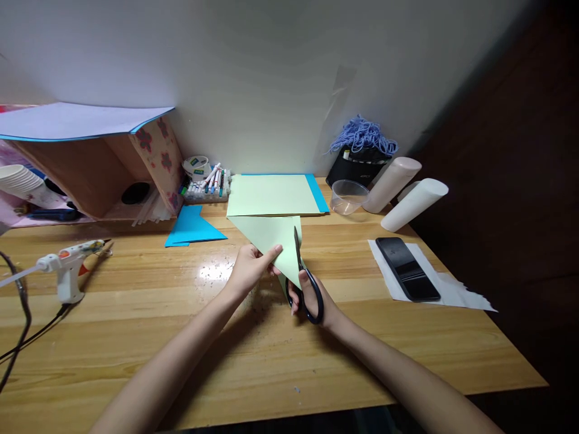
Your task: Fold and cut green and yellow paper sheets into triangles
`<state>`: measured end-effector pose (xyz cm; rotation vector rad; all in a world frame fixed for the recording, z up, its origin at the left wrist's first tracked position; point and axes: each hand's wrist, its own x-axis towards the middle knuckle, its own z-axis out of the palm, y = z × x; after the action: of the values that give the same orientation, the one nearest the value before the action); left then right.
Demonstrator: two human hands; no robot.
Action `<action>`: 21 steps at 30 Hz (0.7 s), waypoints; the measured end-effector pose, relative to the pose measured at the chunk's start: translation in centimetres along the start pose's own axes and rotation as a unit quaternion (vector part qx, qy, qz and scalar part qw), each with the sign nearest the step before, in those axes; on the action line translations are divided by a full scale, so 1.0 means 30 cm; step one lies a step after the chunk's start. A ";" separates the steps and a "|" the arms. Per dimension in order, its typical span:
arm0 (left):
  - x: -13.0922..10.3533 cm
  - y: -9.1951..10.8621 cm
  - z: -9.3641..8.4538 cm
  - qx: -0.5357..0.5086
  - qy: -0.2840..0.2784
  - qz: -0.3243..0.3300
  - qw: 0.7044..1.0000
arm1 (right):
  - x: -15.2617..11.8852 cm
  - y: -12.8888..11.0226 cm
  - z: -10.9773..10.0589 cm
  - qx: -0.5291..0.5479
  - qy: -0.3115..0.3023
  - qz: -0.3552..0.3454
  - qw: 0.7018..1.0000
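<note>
Now — pointed green paper (270, 231), looped scissors (297, 247)

1. Your left forearm (181, 355) is bare as far as it shows, slim and smooth in outline, narrowing to the left wrist (233, 290).
2. Your left hand (248, 268) is bare too, with a slender thumb (272, 251) rounded at its tip.
3. Your right forearm (398, 364) is likewise bare and slim.
4. Your right hand (324, 299) is bare, with slender fingers (294, 295); their nails are too small to make out.
</note>
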<state>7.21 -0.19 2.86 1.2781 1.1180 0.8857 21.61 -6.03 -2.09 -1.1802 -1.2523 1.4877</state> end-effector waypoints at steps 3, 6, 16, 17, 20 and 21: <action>0.004 -0.006 0.003 0.003 0.000 0.002 1.000 | -0.001 -0.004 0.003 0.008 0.003 0.004 1.000; 0.010 -0.011 0.005 0.002 0.000 0.002 1.000 | -0.003 -0.010 0.006 0.010 0.012 0.005 1.000; 0.009 0.001 0.013 -0.003 -0.003 -0.003 1.000 | -0.003 0.008 0.003 0.020 0.015 0.005 1.000; 0.007 0.001 0.015 -0.007 -0.003 -0.004 1.000 | -0.002 0.008 0.003 0.023 0.013 0.003 1.000; 0.005 -0.003 0.019 -0.022 -0.007 -0.012 1.000 | 0.000 0.005 0.001 0.027 0.009 -0.003 1.000; 0.005 -0.006 0.021 -0.025 -0.010 -0.017 0.999 | 0.000 0.003 0.000 0.024 0.008 -0.004 1.000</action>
<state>7.84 -0.23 2.62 1.2215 1.0919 0.8694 21.60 -6.03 -2.18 -1.1515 -1.2016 1.4908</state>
